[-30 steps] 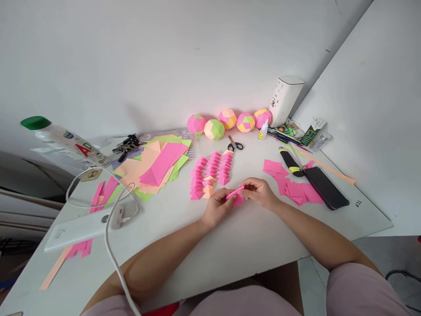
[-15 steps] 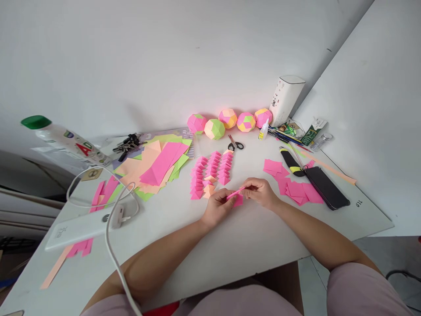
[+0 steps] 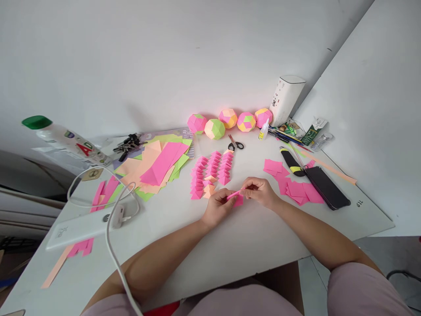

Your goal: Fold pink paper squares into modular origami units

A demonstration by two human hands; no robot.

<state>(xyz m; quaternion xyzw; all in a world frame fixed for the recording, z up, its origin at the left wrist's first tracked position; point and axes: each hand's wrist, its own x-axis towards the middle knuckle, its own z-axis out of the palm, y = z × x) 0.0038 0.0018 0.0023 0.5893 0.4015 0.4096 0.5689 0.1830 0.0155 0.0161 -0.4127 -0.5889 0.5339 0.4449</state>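
Observation:
A small pink paper piece (image 3: 239,200) is pinched between my two hands above the table's middle. My left hand (image 3: 219,206) grips its left side, and my right hand (image 3: 258,192) has thumb and fingers closed on its right edge. Just beyond my left hand stand rows of folded pink paper units (image 3: 197,177), with a few peach ones (image 3: 208,190) among them. Flat pink squares (image 3: 296,189) lie scattered to the right of my right hand. Part of the held paper is hidden by my fingers.
Several paper balls (image 3: 214,129) line the wall, near scissors (image 3: 236,143) and a glue bottle (image 3: 263,130). Coloured sheets (image 3: 158,166), a power bank (image 3: 82,227) with a white cable (image 3: 113,254) and a spray bottle (image 3: 69,142) are left. A cutter (image 3: 291,161) and black phone (image 3: 327,188) are right.
Both hands keep nearly the same place and grip on the pink paper. My right fingers have shifted slightly along its edge.

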